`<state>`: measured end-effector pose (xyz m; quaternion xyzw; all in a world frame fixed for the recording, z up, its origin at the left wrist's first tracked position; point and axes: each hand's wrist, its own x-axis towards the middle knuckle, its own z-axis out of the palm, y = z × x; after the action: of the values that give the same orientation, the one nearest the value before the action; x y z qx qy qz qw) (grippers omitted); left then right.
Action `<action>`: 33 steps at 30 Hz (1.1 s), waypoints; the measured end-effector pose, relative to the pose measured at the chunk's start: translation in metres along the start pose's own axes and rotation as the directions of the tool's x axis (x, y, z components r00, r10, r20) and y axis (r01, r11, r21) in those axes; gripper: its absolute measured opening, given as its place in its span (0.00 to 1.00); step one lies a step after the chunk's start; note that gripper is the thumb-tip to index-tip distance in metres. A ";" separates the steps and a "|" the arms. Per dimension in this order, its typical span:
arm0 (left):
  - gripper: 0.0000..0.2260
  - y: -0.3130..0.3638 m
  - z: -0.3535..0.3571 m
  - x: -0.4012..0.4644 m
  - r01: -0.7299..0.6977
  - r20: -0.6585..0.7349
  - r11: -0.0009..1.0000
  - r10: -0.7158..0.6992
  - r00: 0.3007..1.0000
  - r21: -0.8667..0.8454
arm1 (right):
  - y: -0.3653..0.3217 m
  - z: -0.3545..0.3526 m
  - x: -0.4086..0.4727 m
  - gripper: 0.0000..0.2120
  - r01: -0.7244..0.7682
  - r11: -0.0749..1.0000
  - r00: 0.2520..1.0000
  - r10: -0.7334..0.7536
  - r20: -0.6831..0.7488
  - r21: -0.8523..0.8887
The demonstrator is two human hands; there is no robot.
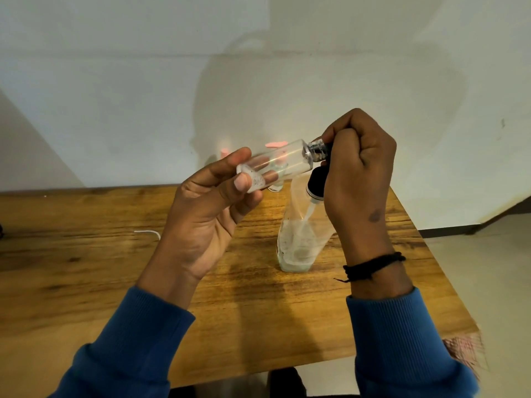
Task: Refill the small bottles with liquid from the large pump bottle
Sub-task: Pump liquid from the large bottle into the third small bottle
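Two hands hold one small bottle up above the table. My left hand pinches its bottom, my right hand curls round its cap. I could bump the big pump bottle below and tip it

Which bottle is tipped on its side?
The small clear bottle held by both hands, up in the air. The big pump bottle stands upright on the table.

We see a clear small bottle with silver-black cap, clear pump bottle with black collar and whitish liquid, brown wood-grain table, blue ribbed sleeves, black wristband, pink bits behind.
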<state>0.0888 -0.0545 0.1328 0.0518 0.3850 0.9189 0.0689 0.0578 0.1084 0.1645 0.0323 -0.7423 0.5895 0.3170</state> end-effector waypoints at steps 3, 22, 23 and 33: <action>0.17 0.000 0.000 0.001 0.007 -0.023 1.000 -0.007 1.000 0.006 | -0.001 0.001 -0.003 0.11 -0.026 0.998 1.000 0.025 0.018 0.063; 0.13 0.000 0.007 0.001 -0.050 -0.075 0.996 0.055 0.996 0.067 | -0.005 0.003 0.004 0.13 -0.074 0.996 0.997 0.074 -0.004 0.059; 0.13 0.001 0.007 0.001 -0.051 -0.081 0.996 0.056 0.995 0.071 | -0.004 0.006 0.003 0.13 -0.082 0.994 0.997 0.082 0.000 0.070; 0.12 0.000 0.004 0.001 -0.042 -0.095 0.997 0.049 0.994 0.069 | -0.001 0.005 0.003 0.12 -0.039 0.999 0.999 0.039 0.026 -0.008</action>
<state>0.0881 -0.0514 0.1359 0.0184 0.4170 0.9083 0.0275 0.0540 0.1048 0.1661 0.0246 -0.7490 0.5924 0.2957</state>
